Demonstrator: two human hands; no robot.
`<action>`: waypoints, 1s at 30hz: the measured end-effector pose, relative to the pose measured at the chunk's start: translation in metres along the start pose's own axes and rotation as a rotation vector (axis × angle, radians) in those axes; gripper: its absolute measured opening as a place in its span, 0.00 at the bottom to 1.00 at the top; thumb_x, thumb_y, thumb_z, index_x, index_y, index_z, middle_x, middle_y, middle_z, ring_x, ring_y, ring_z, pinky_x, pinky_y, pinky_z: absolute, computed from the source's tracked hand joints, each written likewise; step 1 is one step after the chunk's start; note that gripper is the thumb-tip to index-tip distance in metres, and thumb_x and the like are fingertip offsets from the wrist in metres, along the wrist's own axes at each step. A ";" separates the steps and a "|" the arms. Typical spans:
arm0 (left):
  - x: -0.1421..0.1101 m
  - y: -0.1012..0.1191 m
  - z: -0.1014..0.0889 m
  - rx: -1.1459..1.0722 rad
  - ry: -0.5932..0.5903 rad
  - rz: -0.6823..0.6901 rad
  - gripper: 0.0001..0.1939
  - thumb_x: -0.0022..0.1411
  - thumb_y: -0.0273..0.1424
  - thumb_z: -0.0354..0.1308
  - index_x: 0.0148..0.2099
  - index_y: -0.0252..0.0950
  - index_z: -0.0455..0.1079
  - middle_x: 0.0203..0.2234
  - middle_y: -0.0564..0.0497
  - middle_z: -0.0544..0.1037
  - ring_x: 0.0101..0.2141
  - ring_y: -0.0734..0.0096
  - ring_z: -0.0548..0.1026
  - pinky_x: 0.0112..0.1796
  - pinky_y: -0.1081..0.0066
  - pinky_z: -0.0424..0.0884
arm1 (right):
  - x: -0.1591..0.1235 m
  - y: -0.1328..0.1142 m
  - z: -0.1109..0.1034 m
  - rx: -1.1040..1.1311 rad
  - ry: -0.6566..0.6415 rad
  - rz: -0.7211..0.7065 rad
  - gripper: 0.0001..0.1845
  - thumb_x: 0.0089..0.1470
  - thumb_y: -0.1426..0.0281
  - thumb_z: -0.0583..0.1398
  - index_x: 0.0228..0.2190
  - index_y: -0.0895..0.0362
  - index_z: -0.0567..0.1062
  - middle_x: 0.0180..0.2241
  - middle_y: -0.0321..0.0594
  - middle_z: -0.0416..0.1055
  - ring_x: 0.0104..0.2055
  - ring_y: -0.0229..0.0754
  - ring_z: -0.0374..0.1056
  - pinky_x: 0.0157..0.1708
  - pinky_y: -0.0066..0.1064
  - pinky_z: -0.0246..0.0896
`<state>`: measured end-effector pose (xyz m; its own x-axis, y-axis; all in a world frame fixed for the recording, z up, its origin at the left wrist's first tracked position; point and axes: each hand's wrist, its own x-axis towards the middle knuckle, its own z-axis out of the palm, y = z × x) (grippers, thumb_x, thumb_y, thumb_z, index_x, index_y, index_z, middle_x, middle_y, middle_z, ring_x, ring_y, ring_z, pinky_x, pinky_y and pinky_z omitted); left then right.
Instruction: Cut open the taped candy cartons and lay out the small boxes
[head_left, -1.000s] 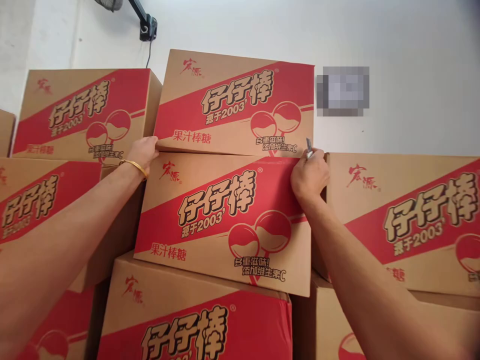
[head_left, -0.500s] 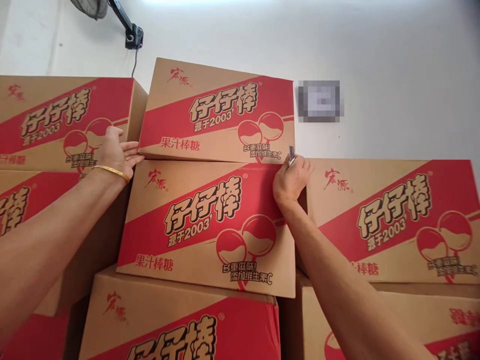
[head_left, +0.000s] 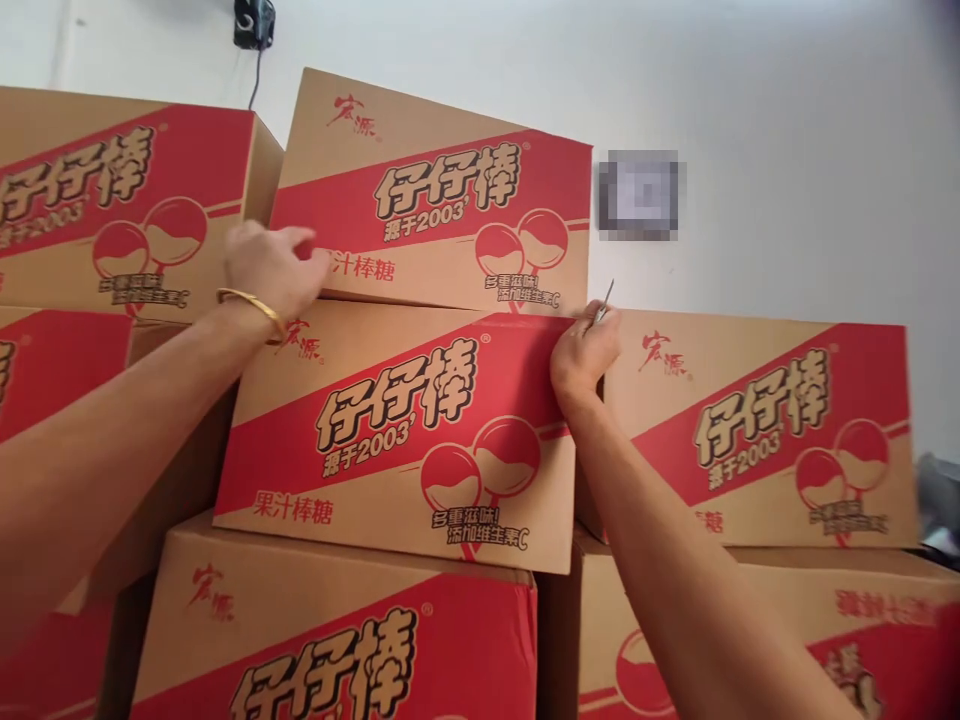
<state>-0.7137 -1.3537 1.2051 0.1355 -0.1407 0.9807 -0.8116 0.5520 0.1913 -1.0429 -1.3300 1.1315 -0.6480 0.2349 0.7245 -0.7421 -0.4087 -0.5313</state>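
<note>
The top carton, tan and red with lollipop pictures, sits slightly askew on a matching carton. My left hand, with a gold bangle on the wrist, is at the top carton's lower left front, fingers bent and a little blurred, with nothing seen in them. At the top carton's lower right corner, my right hand is closed around what looks like a small knife. Its thin metal tip points up, and the rest is hidden in the fingers.
Similar cartons stand in stacks to the left, to the right and below. Behind them rises a pale wall with a blurred-out panel. A black wall bracket with a cable is at upper left.
My left hand has moved rightward from beside the carton gap onto the top carton's lower left front, its fingers now more bent. My right hand stays near the corner; the small knife's tip has tilted.
</note>
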 end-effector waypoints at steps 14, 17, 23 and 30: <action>-0.026 0.273 0.121 0.268 -0.443 0.946 0.24 0.59 0.35 0.55 0.58 0.45 0.67 0.63 0.48 0.55 0.65 0.53 0.40 0.62 0.48 0.37 | -0.004 0.021 -0.022 0.267 0.158 0.138 0.10 0.63 0.65 0.44 0.31 0.54 0.58 0.34 0.45 0.63 0.39 0.47 0.62 0.41 0.38 0.58; -0.014 0.302 0.134 0.448 -0.628 0.947 0.31 0.53 0.43 0.61 0.60 0.51 0.65 0.63 0.49 0.55 0.65 0.51 0.43 0.61 0.46 0.41 | -0.013 0.027 -0.030 0.286 0.107 0.171 0.11 0.63 0.64 0.43 0.31 0.54 0.58 0.34 0.45 0.63 0.37 0.45 0.62 0.39 0.36 0.58; -0.019 0.334 0.158 0.692 -0.618 0.853 0.45 0.37 0.46 0.70 0.60 0.48 0.65 0.66 0.46 0.48 0.64 0.37 0.38 0.57 0.36 0.35 | -0.016 0.038 -0.037 0.377 0.043 0.224 0.11 0.64 0.64 0.42 0.32 0.54 0.57 0.33 0.44 0.66 0.37 0.44 0.63 0.39 0.35 0.57; -0.029 0.334 0.163 0.653 -0.570 0.885 0.33 0.45 0.39 0.62 0.57 0.51 0.67 0.61 0.46 0.59 0.64 0.40 0.36 0.55 0.39 0.46 | -0.014 0.043 -0.040 0.376 0.007 0.210 0.13 0.65 0.63 0.40 0.34 0.54 0.59 0.33 0.45 0.66 0.36 0.44 0.64 0.37 0.34 0.58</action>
<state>-1.0809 -1.2992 1.2336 -0.7377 -0.3557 0.5738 -0.6510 0.1495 -0.7442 -1.0726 -1.3160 1.0810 -0.7801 0.1178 0.6145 -0.4811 -0.7409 -0.4687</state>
